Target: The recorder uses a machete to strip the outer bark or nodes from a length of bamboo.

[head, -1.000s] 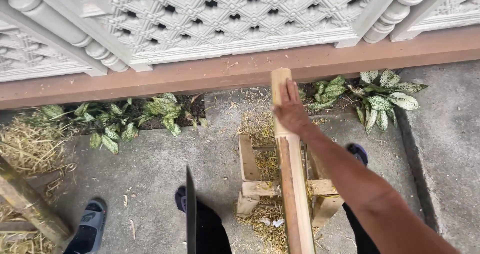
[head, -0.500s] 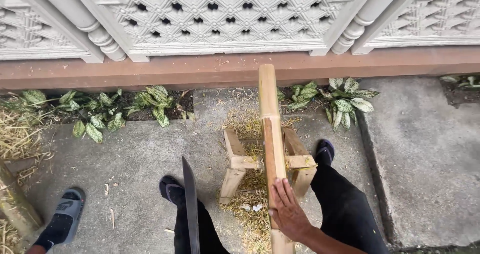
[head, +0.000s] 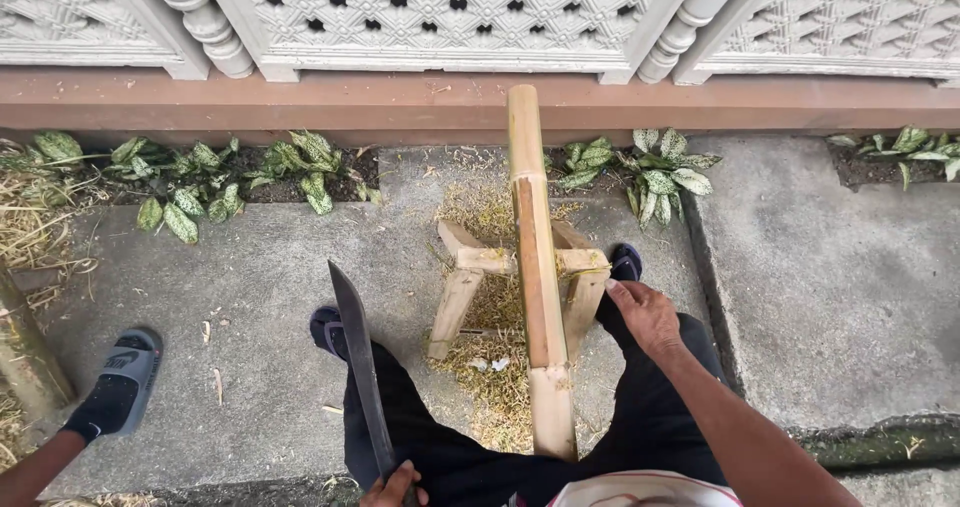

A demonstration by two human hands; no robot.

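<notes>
Since the previous frame the right hand (head: pixel 645 317) has shifted off the bamboo pole (head: pixel 535 267) to just right of it, fingers loosely spread, holding nothing. Pole rests lengthwise on the wooden sawhorse (head: pixel 470 287). Left hand (head: pixel 395 487), left of the pole, is closed around the machete (head: pixel 360 367), blade up.

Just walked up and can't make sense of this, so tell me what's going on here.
A person stands astride a bamboo pole that rests on a small wooden sawhorse on a concrete path. The left hand grips a long machete, blade pointing up and away, clear of the pole. The right hand sits open on the right thigh beside the pole. Shavings litter the ground beneath. Another person's sandalled foot shows at left.
</notes>
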